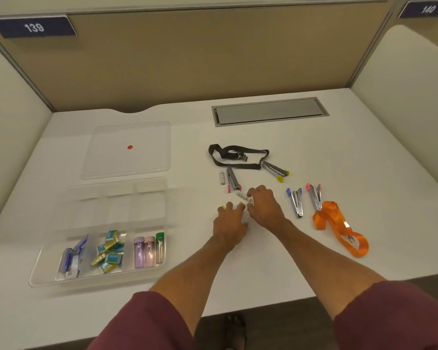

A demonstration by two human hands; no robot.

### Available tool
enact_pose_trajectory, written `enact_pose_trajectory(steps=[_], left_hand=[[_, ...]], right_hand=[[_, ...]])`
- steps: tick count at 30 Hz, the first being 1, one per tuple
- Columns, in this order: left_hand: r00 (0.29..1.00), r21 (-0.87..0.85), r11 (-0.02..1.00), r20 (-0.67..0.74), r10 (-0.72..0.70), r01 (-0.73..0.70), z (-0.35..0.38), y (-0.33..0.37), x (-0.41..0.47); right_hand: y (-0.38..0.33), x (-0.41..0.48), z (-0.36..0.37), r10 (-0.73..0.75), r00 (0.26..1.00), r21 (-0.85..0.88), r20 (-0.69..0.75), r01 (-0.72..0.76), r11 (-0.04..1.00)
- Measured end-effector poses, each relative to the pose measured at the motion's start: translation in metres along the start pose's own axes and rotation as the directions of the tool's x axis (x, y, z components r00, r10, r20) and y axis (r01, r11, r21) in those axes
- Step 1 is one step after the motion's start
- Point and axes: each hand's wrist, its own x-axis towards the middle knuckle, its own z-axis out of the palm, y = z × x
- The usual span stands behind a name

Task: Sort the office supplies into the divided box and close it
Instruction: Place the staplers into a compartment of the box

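Note:
The clear divided box (46, 263) stands at the left; its front compartments hold blue items, small staple boxes (110, 251) and tubes (148, 251). Its lid (106, 160), with a red dot, lies behind it. My right hand (263, 207) pinches a small white tube (242, 195) at mid-desk. My left hand (229, 223) curls over an item whose yellow-green ends (223, 207) peek past the fingertips; the rest is hidden. Loose on the desk lie several staplers (296, 203), another white tube (222, 177), a black lanyard (238, 157) and an orange lanyard (339, 227).
A metal cable hatch (268, 112) is set into the desk at the back. Beige partition walls (187, 59) close off the back and both sides. The desk's front edge (263, 303) runs just under my forearms.

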Motion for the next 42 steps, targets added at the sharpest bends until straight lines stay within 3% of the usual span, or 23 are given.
enact_pose_trajectory(steps=[7, 15, 28, 36, 42], left_hand=[[0.993, -0.019, 0.994, -0.051, -0.105, 0.104, -0.010, -0.007, 0.009], [0.965, -0.119, 0.988, -0.229, -0.128, 0.102, -0.045, -0.039, 0.022], [0.863, -0.214, 0.953, -0.415, -0.287, 0.214, -0.114, -0.105, 0.012], [0.855, -0.244, 0.920, -0.354, -0.380, 0.308, -0.131, -0.152, -0.006], [0.908, -0.139, 0.937, -0.238, -0.345, 0.319, -0.128, -0.179, -0.003]], right_hand=[[-0.011, 0.039, 0.000, -0.045, 0.999, 0.023, 0.007, 0.045, 0.999], [-0.036, 0.075, 0.009, -0.053, 0.994, 0.044, 0.093, 0.049, 0.998], [-0.061, 0.081, 0.008, 0.111, 0.993, 0.064, 0.044, -0.114, 0.991], [-0.108, 0.088, -0.010, 0.055, 0.998, 0.248, -0.044, -0.042, 0.968], [-0.162, 0.079, -0.003, -0.093, 0.995, 0.334, -0.047, 0.103, 0.937]])
